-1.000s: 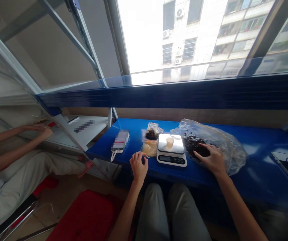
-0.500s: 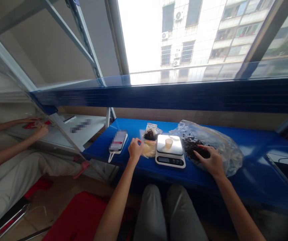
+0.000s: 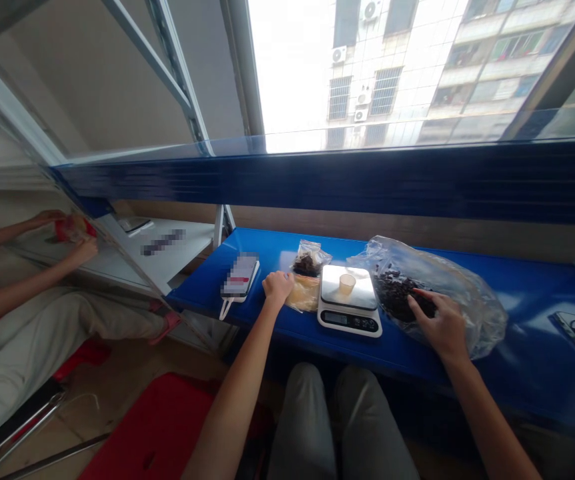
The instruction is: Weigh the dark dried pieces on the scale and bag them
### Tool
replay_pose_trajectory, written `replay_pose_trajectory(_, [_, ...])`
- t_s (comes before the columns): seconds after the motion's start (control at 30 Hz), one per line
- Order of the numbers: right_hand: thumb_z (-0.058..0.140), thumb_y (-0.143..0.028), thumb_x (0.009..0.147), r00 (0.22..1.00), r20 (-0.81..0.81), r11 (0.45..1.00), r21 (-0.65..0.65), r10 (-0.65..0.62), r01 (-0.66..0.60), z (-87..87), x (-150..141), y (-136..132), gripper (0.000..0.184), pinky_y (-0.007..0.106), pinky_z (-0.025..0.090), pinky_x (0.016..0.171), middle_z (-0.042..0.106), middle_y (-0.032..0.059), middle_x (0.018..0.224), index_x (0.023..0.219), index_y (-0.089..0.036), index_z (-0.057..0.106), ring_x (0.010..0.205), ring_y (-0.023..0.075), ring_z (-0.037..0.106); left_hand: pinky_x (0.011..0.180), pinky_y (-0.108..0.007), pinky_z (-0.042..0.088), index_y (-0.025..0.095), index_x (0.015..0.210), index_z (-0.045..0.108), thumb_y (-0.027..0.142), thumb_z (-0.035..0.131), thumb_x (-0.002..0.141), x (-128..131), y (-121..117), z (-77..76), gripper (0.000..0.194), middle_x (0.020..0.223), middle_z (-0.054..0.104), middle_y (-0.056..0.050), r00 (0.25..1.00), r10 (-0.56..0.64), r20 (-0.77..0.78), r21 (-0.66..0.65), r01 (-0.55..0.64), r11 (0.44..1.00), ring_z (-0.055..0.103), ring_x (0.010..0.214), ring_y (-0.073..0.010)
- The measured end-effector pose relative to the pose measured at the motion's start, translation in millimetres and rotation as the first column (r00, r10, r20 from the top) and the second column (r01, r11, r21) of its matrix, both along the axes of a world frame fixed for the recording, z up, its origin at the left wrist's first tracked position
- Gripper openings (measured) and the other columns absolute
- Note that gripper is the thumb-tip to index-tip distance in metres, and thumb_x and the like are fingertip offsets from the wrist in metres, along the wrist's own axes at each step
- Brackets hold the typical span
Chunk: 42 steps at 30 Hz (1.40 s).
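From my feed, the left side shows a seated co-worker in pale trousers, one hand (image 3: 42,219) and the other (image 3: 85,252) working at a red packet (image 3: 71,229) above a white shelf (image 3: 177,237). A red crate (image 3: 152,427) sits on the floor. A window (image 3: 327,73) fills the top of the view, looking onto an apartment block.

Along the blue table (image 3: 532,360) lie a blurred white device (image 3: 240,277), a small zip bag of dark dried pieces (image 3: 307,265), a flat pale packet (image 3: 303,293), a digital scale (image 3: 347,307) with a small cup (image 3: 347,284) on it, and a large clear plastic bag (image 3: 467,293) of the same dark pieces.

My left hand (image 3: 277,287) is half-curled, holding nothing I can see, just beside the pale packet. My right hand (image 3: 442,327) lies open on the large bag, fingers spread, not clearly gripping.

Compared with the earlier frame, my left hand has moved further onto the table, and the co-worker's red packet sits higher.
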State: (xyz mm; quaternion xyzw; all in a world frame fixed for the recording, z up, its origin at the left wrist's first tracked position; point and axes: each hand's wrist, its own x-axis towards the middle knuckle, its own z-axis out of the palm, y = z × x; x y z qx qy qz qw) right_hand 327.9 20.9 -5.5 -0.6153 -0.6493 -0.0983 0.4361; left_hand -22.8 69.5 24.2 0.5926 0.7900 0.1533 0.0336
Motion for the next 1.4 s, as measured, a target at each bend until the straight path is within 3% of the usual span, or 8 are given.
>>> replay_pose_trajectory(0.17, [0.047,-0.056,0.077,0.997,0.082,0.998,-0.054,-0.013,0.017,0.4,-2.1,-2.6,0.054,0.043,0.046,0.081,0.068,0.0145,0.097,0.104,-0.013,0.067,0.092,0.0298,0.059,0.064,-0.027,0.041,0.016,0.072,0.072,0.039,0.035,0.086,-12.4,7.3,1.4,0.045,0.075,0.068,-0.011,0.993,-0.119,0.012,-0.026,0.119,0.993,0.063,0.076,-0.0225])
replay_pose_trajectory(0.37, [0.049,-0.050,0.077,0.998,0.060,0.996,-0.082,0.028,-0.023,0.3,-0.9,-5.2,0.046,0.042,0.047,0.076,0.069,0.0121,0.093,0.101,-0.016,0.068,0.089,0.0292,0.059,0.062,-0.027,0.040,0.016,0.077,0.071,0.038,0.032,0.087,-12.0,8.0,-8.5,0.045,0.079,0.069,-0.011,0.997,-0.078,-0.030,0.079,0.080,0.994,0.063,0.075,-0.0224])
replay_pose_trajectory(0.7, [0.046,-0.047,0.080,0.998,0.049,0.996,-0.084,0.042,-0.038,6.9,-3.1,-5.1,0.042,0.040,0.047,0.072,0.070,0.0109,0.088,0.097,-0.017,0.070,0.080,0.0275,0.062,0.061,-0.027,0.039,0.017,0.070,0.069,0.031,0.034,0.087,-9.4,6.4,-0.2,0.042,0.073,0.066,-0.011,0.994,-0.098,-0.045,0.023,0.099,0.995,0.062,0.073,-0.0221])
replay_pose_trajectory(0.87, [0.048,-0.044,0.080,1.000,-0.027,0.996,-0.089,0.000,-0.003,21.8,-11.0,-1.1,0.038,0.038,0.047,0.071,0.071,0.0102,0.088,0.094,-0.017,0.071,0.081,0.0272,0.064,0.060,-0.027,0.038,0.016,0.072,0.069,0.031,0.035,0.086,-10.6,5.9,1.0,0.039,0.074,0.066,-0.012,0.992,-0.111,-0.050,0.018,0.112,0.993,0.062,0.074,-0.0227])
replay_pose_trajectory(1.03, [0.055,-0.039,0.076,0.983,-0.170,0.981,-0.163,0.076,-0.104,41.6,-17.3,14.6,0.030,0.034,0.049,0.067,0.071,0.0092,0.081,0.090,-0.016,0.069,0.070,0.0221,0.066,0.059,-0.027,0.037,0.017,0.068,0.068,0.032,0.036,0.085,-12.4,5.9,1.0,0.040,0.072,0.066,-0.011,0.992,-0.120,-0.048,0.033,0.122,0.992,0.061,0.072,-0.0225])
replay_pose_trajectory(1.23, [0.059,-0.039,0.071,0.969,-0.188,0.944,-0.260,0.159,-0.206,56.9,-14.8,38.7,0.035,0.035,0.050,0.063,0.071,0.0072,0.072,0.096,-0.016,0.069,0.064,0.0222,0.066,0.059,-0.027,0.037,0.017,0.065,0.068,0.033,0.037,0.086,-11.4,5.8,-0.3,0.040,0.070,0.066,-0.011,0.993,-0.109,-0.049,0.039,0.111,0.993,0.061,0.070,-0.0218])
replay_pose_trajectory(1.4, [0.061,-0.042,0.072,0.888,-0.333,0.902,-0.184,0.317,-0.391,76.2,-38.6,35.5,0.031,0.034,0.051,0.063,0.072,0.0081,0.083,0.089,-0.018,0.071,0.071,0.0222,0.066,0.062,-0.028,0.040,0.017,0.071,0.071,0.037,0.036,0.086,-9.5,5.4,0.2,0.043,0.073,0.067,-0.012,0.996,-0.077,-0.050,0.045,0.079,0.996,0.062,0.073,-0.0234])
